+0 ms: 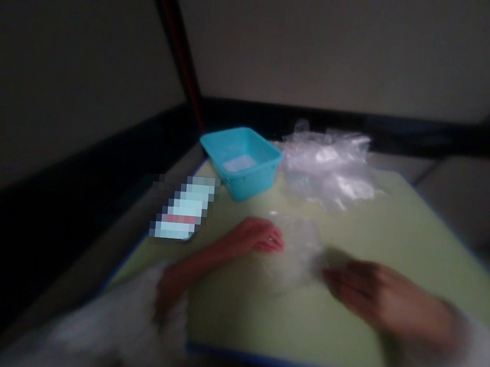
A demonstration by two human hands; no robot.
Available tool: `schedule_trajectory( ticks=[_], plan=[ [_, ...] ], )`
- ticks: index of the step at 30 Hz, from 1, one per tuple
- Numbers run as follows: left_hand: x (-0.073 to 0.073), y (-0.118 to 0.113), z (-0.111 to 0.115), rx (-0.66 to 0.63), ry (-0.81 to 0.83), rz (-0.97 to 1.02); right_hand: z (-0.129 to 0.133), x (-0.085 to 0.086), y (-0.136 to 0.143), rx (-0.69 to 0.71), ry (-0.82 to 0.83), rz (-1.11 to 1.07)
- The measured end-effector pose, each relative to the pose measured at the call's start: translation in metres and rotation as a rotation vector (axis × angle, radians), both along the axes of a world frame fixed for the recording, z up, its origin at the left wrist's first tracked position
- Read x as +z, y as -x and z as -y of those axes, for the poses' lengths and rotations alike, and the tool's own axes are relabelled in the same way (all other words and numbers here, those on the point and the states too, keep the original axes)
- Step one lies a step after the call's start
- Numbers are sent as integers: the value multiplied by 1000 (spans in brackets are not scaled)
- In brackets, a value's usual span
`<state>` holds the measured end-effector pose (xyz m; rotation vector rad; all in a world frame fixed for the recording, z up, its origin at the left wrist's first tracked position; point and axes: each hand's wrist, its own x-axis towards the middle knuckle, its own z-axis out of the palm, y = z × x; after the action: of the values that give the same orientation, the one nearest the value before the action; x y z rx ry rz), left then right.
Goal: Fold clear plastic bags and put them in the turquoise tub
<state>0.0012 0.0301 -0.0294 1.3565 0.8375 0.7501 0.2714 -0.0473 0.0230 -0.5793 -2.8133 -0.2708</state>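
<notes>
A clear plastic bag (296,252) lies on the green tabletop between my two hands. My left hand (262,236) rests at its left side, fingers curled and closed on the film. From the right, my right hand (376,293) reaches the bag's lower right edge with its fingers pressed together at the tips. That hand is blurred, and its thumb is hard to make out. Farther back on the table is a loose pile of clear plastic bags (331,167).
A turquoise plastic basket (256,181) with something pale inside stands at the back left. A pixelated, phone-like flat object (187,207) lies by the left edge of the green table (234,318), which has a blue rim. Walls (323,48) rise behind and to the left.
</notes>
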Motion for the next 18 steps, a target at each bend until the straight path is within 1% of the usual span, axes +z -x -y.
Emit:
schedule_trajectory(
  ticks=[5, 8, 12, 18],
  plan=[
    [5, -3, -4, -34, 36, -42, -2, -4, 3, 47, -66, 5],
    [5, -3, -8, -38, 77, -68, -5, -8, 3, 68, -94, 7],
    [1, -1, -10, -49, 126, -61, -12, -15, -2, 53, -145, 21],
    [-2, 0, -10, -71, 133, -35, -20, -25, -5, -20, -86, 30]
  ],
)
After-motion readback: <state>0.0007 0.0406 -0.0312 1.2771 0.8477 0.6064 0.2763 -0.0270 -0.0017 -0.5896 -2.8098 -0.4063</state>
